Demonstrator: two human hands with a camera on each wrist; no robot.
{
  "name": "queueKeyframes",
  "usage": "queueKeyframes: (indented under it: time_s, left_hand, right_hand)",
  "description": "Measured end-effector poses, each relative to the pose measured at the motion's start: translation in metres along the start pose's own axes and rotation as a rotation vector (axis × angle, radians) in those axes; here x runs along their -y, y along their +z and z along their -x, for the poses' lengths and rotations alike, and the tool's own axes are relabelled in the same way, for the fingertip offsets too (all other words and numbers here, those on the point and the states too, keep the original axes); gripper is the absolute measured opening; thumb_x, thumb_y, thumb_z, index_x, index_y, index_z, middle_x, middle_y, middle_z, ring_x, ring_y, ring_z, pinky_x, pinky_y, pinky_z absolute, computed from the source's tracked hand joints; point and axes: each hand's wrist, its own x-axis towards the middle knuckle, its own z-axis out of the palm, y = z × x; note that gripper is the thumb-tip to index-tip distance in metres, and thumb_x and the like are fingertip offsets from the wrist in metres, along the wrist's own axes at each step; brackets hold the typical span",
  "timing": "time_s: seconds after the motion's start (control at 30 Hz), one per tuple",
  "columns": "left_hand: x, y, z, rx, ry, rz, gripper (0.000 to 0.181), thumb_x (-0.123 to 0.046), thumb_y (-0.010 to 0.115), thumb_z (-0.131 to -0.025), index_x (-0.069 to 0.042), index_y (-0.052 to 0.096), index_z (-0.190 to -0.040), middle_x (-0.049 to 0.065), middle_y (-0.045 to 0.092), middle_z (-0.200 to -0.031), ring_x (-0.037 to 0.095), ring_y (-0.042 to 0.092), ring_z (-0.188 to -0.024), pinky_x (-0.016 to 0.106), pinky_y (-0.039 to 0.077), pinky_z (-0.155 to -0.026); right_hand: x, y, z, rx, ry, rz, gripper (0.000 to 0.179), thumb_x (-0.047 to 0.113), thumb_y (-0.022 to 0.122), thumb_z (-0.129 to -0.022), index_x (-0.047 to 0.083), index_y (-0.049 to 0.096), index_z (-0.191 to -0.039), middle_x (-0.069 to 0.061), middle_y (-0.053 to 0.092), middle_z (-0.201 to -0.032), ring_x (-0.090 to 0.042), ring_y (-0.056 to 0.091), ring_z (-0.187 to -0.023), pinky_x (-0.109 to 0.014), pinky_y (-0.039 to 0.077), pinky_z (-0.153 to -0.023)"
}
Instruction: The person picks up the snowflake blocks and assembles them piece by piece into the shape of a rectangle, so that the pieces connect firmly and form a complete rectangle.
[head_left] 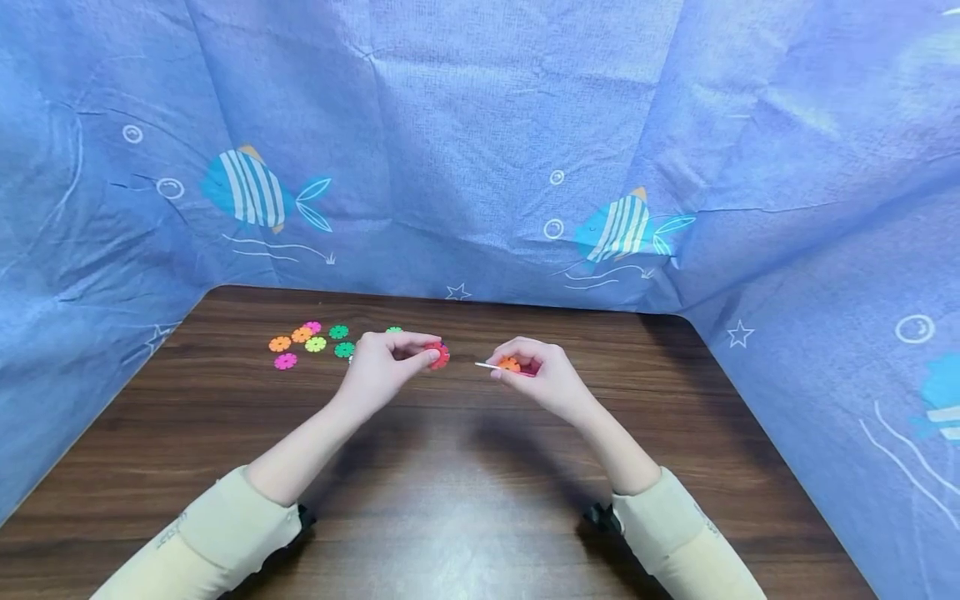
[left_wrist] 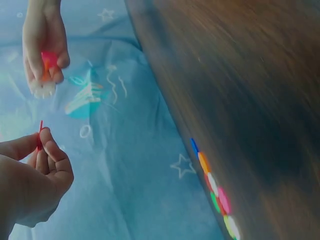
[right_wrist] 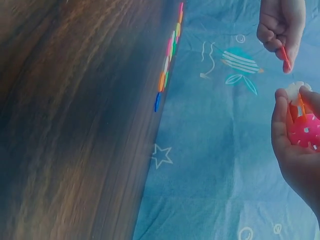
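My left hand (head_left: 375,371) pinches a red notched plastic disc (head_left: 442,357) between thumb and fingertips; the left wrist view shows that disc edge-on. Facing it across a small gap, my right hand (head_left: 547,379) holds a cluster of joined snowflake discs. In the right wrist view a white disc (right_wrist: 294,90) sits at the fingertips, with an orange disc (right_wrist: 301,107) joined to it and a pink disc (right_wrist: 306,134) nearer the palm. Fingers hide part of the cluster. Both hands are raised over the dark wooden table (head_left: 450,500), the red disc and the cluster apart.
Several loose snowflake discs lie flat at the table's back left, among them an orange disc (head_left: 280,343), a pink disc (head_left: 285,361), a yellow-green disc (head_left: 316,343) and a green disc (head_left: 344,350). My left hand partly covers others. A blue fish-print curtain (head_left: 465,150) surrounds the table's back and sides.
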Motion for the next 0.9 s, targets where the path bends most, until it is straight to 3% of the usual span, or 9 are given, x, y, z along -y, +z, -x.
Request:
queueKeyframes:
  time_s: [0.3,0.53,0.9]
  left_hand:
    - [-0.007,0.015,0.004,0.006,-0.048,0.154,0.02,-0.016,0.073,-0.083,-0.005,0.072,-0.099,0.009,0.073,-0.079,0.029,0.07,-0.076,0.028,0.055,-0.063]
    - [-0.005,0.022,0.005,-0.014,-0.058,0.133,0.018,-0.015,0.074,-0.082,-0.007,0.072,-0.098,0.007,0.073,-0.078,0.017,0.069,-0.07,0.025,0.051,-0.055]
    - [-0.004,0.025,0.006,-0.048,-0.068,0.183,0.019,-0.011,0.074,-0.081,-0.004,0.072,-0.098,0.01,0.073,-0.08,0.015,0.069,-0.067,0.023,0.053,-0.055]
  right_hand:
    - [0.009,0.01,-0.002,-0.074,-0.029,0.021,0.01,0.006,0.076,-0.078,0.006,0.073,-0.088,-0.007,0.07,-0.091,-0.012,0.062,-0.08,-0.018,0.05,-0.062]
    - [0.039,0.014,-0.003,-0.082,-0.036,-0.033,0.008,-0.005,0.074,-0.077,-0.005,0.071,-0.084,-0.015,0.069,-0.089,-0.012,0.064,-0.082,-0.019,0.053,-0.063]
    - [0.04,0.018,-0.003,-0.117,-0.048,-0.05,0.007,-0.006,0.074,-0.075,-0.007,0.07,-0.082,-0.017,0.069,-0.086,-0.014,0.065,-0.081,-0.019,0.054,-0.064]
